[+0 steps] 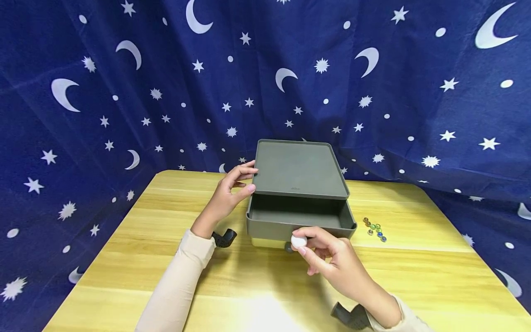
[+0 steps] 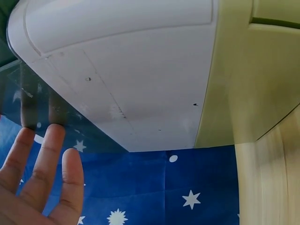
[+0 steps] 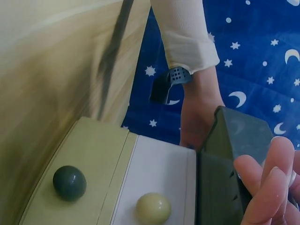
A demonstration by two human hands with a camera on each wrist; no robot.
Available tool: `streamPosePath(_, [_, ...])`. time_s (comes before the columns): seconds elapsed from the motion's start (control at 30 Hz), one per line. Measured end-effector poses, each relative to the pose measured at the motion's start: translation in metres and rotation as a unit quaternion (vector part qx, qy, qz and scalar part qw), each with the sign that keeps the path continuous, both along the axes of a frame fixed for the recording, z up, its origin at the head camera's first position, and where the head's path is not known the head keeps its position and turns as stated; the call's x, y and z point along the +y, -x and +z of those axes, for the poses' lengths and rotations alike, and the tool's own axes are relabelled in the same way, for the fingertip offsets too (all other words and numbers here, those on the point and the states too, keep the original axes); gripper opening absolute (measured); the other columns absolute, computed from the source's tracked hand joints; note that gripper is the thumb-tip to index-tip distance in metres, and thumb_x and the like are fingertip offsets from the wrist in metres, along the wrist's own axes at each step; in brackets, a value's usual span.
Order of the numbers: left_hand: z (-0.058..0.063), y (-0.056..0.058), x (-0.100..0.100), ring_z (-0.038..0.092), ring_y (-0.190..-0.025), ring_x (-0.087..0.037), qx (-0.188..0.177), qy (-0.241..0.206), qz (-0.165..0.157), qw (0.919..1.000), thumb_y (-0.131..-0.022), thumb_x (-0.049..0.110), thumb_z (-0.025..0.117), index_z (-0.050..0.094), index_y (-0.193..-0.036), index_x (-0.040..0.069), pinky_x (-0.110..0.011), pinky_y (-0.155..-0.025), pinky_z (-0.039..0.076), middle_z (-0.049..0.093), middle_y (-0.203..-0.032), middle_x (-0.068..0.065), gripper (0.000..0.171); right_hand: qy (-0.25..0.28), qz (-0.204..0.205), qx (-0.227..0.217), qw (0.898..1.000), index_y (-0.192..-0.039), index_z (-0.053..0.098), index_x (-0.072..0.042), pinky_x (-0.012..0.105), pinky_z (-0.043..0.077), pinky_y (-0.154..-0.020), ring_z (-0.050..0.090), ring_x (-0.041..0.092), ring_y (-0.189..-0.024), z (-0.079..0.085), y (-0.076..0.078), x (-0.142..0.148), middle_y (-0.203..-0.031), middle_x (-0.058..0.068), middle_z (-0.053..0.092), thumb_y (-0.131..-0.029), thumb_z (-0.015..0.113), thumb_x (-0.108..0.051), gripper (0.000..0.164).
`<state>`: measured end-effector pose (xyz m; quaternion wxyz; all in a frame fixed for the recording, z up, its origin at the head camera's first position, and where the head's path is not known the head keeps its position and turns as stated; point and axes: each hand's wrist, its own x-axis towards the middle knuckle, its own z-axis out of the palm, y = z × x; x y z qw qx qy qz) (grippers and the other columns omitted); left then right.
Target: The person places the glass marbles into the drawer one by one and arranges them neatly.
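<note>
A small cabinet with a dark grey-green top stands at the middle of the table, its dark top drawer pulled out and bare inside. My right hand pinches the drawer's round white knob between thumb and fingers. At the cabinet's left side, my left hand rests its fingertips and thumb against the edge of the top, fingers fairly straight. Lower on the front, the right wrist view shows a white drawer with a cream knob and a yellow-green drawer with a dark knob.
Several small glass marbles lie on the wooden table right of the cabinet. Each wrist carries a black mount, one at the left and one at the right. A blue curtain with moons and stars hangs behind the table.
</note>
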<state>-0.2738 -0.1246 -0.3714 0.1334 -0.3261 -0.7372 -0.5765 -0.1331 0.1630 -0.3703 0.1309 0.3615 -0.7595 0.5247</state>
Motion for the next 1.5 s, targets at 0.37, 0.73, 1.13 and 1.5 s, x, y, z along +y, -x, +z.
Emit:
streamPosePath(0.37, [0.001, 0.000, 0.001, 0.060, -0.136, -0.040, -0.001, 0.002, 0.001, 1.0000, -0.100, 0.019, 0.064, 0.062, -0.142, -0.001, -0.044, -0.102, 0.049, 0.049, -0.165, -0.015, 0.047, -0.008, 0.012, 0.022, 1.000, -0.126, 0.069, -0.008, 0.022, 0.056, -0.055, 0.066, 0.002, -0.058, -0.002, -0.017, 0.001, -0.097, 0.006, 0.077, -0.095, 0.068, 0.015, 0.039])
streamPosePath(0.73, [0.000, 0.000, 0.001, 0.059, -0.136, -0.038, -0.006, 0.000, -0.002, 1.0000, -0.099, 0.021, 0.064, 0.062, -0.141, -0.001, -0.047, -0.102, 0.047, 0.047, -0.167, -0.014, 0.048, -0.038, 0.025, 0.071, 0.996, -0.128, 0.066, -0.007, 0.017, 0.055, -0.061, 0.063, -0.005, -0.058, -0.004, -0.032, 0.003, -0.088, 0.000, 0.071, -0.091, 0.072, 0.015, 0.043])
streamPosePath(1.13, [-0.001, 0.001, 0.001, 0.058, -0.136, -0.040, -0.005, -0.005, -0.008, 0.9999, -0.099, 0.021, 0.065, 0.062, -0.140, -0.002, -0.053, -0.102, 0.047, 0.047, -0.166, -0.016, 0.047, -0.089, 0.016, 0.088, 0.992, -0.128, 0.065, -0.013, 0.012, 0.048, -0.064, 0.063, -0.010, -0.062, 0.000, -0.044, 0.007, -0.086, -0.009, 0.072, -0.097, 0.074, 0.004, 0.037])
streamPosePath(1.5, [0.000, 0.002, 0.000, 0.059, -0.135, -0.038, -0.005, -0.006, -0.008, 0.9999, -0.099, 0.019, 0.065, 0.062, -0.140, -0.002, -0.046, -0.101, 0.048, 0.047, -0.166, -0.016, 0.046, -0.120, 0.022, 0.103, 0.987, -0.131, 0.064, -0.014, 0.009, 0.049, -0.065, 0.060, -0.014, -0.062, 0.002, -0.055, 0.008, -0.090, -0.011, 0.072, -0.106, 0.069, -0.010, 0.026])
